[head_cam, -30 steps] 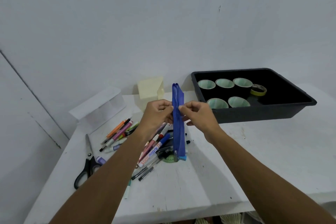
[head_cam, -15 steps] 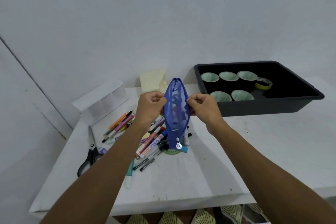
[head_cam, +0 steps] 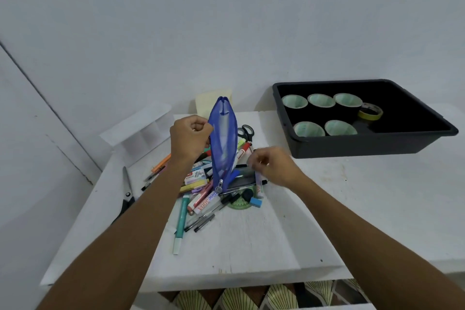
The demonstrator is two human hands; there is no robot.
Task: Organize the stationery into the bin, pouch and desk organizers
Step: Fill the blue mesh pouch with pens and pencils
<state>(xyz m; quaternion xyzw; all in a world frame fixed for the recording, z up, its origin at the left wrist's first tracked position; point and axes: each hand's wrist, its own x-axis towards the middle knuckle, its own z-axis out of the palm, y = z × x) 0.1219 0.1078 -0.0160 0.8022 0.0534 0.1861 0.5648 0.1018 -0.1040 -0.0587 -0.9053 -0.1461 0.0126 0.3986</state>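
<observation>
A blue mesh pouch (head_cam: 224, 143) stands on end over a pile of pens and markers (head_cam: 208, 199), its mouth spread and the zipper pull hanging at the bottom. My left hand (head_cam: 191, 138) grips the pouch's left edge. My right hand (head_cam: 271, 166) is off the pouch and lower, its fingers curled over the right side of the pile. A pale pen (head_cam: 259, 184) shows just under it; whether the hand holds that pen is unclear. The black bin (head_cam: 364, 148) sits at the right.
Inside the bin stand several green-lined cups (head_cam: 319, 100) and a yellow tape roll (head_cam: 370, 111). A white desk organizer (head_cam: 141, 128) is at the back left, with large scissors (head_cam: 127, 194) before it. Small scissors (head_cam: 245, 131), a sticky-note block (head_cam: 202, 103) and a teal pen (head_cam: 181, 221) lie about.
My right hand let go of the pouch's right edge and dropped to the pile. The left hand still holds the pouch, which is now spread open. The camera tilted down.
</observation>
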